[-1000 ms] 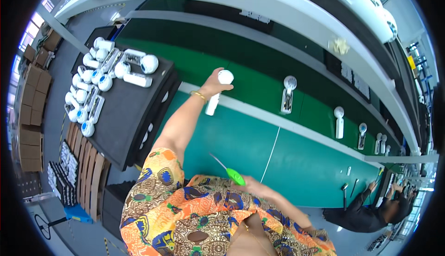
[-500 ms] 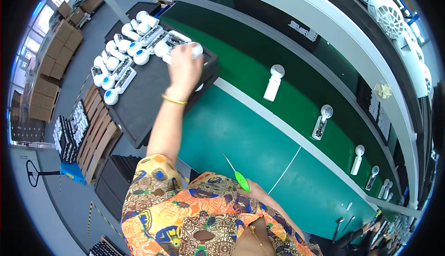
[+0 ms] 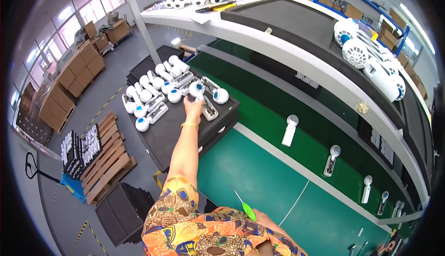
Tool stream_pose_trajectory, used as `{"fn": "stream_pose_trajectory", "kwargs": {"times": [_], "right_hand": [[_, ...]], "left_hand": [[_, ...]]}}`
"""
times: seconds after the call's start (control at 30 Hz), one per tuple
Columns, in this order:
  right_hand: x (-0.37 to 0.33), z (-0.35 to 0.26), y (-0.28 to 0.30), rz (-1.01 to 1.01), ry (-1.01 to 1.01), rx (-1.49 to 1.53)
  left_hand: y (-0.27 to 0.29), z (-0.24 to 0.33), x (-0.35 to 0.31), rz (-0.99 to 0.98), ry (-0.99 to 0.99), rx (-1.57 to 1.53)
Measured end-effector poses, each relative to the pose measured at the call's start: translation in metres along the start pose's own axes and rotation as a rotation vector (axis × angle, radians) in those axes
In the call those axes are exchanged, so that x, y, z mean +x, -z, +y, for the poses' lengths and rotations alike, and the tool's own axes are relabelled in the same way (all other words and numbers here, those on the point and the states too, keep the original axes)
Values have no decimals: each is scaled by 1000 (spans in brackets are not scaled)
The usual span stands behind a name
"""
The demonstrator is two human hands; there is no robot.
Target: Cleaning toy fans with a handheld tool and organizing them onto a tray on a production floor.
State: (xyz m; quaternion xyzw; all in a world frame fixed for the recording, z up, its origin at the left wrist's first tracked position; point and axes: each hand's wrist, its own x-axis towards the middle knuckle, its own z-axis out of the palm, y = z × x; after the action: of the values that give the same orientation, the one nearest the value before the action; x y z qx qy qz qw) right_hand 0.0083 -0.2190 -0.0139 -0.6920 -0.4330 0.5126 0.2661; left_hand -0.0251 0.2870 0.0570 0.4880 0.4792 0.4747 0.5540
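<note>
My left hand (image 3: pixel 193 108) reaches out over a black foam tray (image 3: pixel 174 135), its fingers closed round a white handheld fan (image 3: pixel 210 111). That fan's handle is open, with its inner parts showing, and its round head has a blue centre. Around it on the tray lie several similar white fans (image 3: pixel 157 113), some with open handles. Close to my body, my right hand (image 3: pixel 262 220) is partly hidden by my patterned clothing and grips a screwdriver (image 3: pixel 249 211) with a bright green handle. The metal shaft points up and to the left.
A green conveyor belt (image 3: pixel 269 133) carries a spaced line of fans beside the teal worktop (image 3: pixel 241 168). Above it, a white-edged shelf (image 3: pixel 259 32) holds more fans. A wooden pallet (image 3: pixel 109 156) and stacked black trays (image 3: pixel 123 212) stand on the floor to the left.
The view has tilted upward, showing more of the shelf. My left hand has drawn back slightly from the far fans, and an open-handled fan now shows clearly in it. The screwdriver stays in my right hand.
</note>
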Motion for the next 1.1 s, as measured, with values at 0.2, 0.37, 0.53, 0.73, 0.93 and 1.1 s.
{"fn": "stream_pose_trajectory", "kwargs": {"times": [0.2,0.37,0.53,0.73,0.93,1.1], "right_hand": [[-21,-32,4,-18,-33,27],[-37,-77,25,-28,-95,192],[-61,-79,12,-48,38,314],[-24,-98,22,-52,72,231],[-18,-102,18,-125,-38,253],[-18,-103,15,-176,-61,213]], "left_hand": [[77,26,-110,-415,43,-581],[116,39,-224,-640,266,-737],[145,-31,-304,-471,664,-548],[126,-58,-284,-389,519,155],[130,-86,-297,-435,290,371],[139,-93,-303,-415,223,481]]}}
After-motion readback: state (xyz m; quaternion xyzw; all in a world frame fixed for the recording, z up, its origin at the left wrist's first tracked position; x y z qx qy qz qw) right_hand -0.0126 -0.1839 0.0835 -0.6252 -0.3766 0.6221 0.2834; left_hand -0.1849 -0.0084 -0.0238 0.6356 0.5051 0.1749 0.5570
